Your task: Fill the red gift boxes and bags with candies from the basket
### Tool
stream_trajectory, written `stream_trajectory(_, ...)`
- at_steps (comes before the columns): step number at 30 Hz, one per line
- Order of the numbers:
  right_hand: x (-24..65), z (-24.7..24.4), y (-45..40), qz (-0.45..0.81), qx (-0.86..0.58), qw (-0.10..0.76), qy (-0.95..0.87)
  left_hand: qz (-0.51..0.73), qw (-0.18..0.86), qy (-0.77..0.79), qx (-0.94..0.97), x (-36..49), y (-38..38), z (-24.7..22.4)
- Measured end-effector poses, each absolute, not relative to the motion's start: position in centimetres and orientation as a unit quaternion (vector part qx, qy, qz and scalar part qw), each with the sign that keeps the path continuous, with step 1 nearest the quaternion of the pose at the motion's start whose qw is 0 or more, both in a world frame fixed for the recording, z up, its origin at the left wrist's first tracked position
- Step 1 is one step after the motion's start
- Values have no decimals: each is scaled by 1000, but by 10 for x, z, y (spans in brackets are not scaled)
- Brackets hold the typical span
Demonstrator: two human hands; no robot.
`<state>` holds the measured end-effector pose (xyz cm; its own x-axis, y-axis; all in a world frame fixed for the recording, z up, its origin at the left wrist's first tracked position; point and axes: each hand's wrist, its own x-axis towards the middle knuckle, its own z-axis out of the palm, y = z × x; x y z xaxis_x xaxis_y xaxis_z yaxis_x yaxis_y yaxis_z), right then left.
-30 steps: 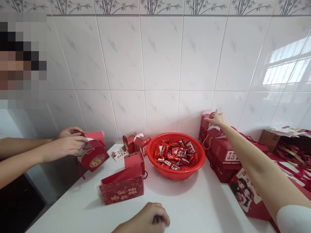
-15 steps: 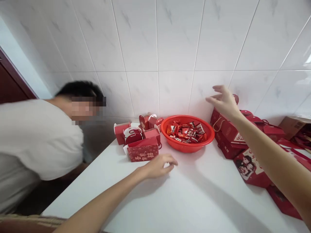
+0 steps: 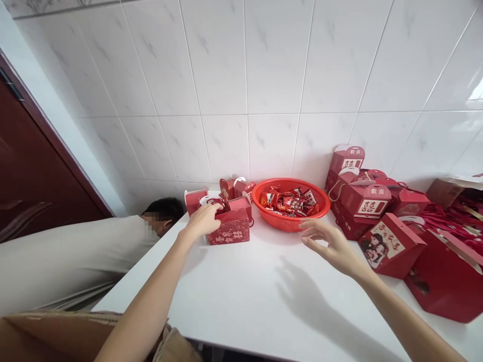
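My left hand is at the group of red gift boxes on the left, its thumb and fingers closed about the top of a red gift box behind the front one. Its fingertips partly cover that box. The front red gift box, with gold lettering, stands just beside the hand. My right hand hovers over the table with its fingers apart and nothing in them. It is nearest to the front right rim of a red plastic basket, which holds many wrapped sweets.
Finished-looking red gift boxes are piled on the right of the white table. A cardboard box is behind them, another at the lower left. Beyond the table's left edge a person bends low. A tiled wall closes the back.
My left hand has moved left and away from me onto the gift boxes. The right hand has come down from above the right pile toward the basket's front. The person has bent lower.
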<state>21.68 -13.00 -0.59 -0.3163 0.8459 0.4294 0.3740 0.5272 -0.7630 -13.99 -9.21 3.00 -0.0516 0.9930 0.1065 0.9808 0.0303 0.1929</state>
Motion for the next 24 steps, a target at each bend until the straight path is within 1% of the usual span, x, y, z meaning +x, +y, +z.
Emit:
stream_trajectory(4, 211, -22, -123, 320, -415, 423, -739, 43, 77, 722, 686, -144, -92, 25)
stream_trajectory(7, 204, -34, -118, 345, -428, 414, -726, 46, 95, 717, 689, -143, -91, 23)
stream_trajectory(9, 200, -42, -117, 357, -431, 409, -721, 66, 111, 703, 700, -143, -89, 21)
stream_trajectory(12, 198, -51, -116, 368, -428, 410, -717, 135, 140, 656, 729, -139, -86, 19)
stream_trajectory(17, 197, -57, -119, 382, -420, 448, -691, 267, 247, 560, 744, -118, -94, 22)
stream_trajectory(20, 193, -60, -122, 400, -418, 441, -686, 293, 285, 538, 737, -99, -106, 28)
stream_trajectory(24, 189, -64, -125, 410, -414, 425, -692, 285, 365, 473, 750, -77, -120, 34)
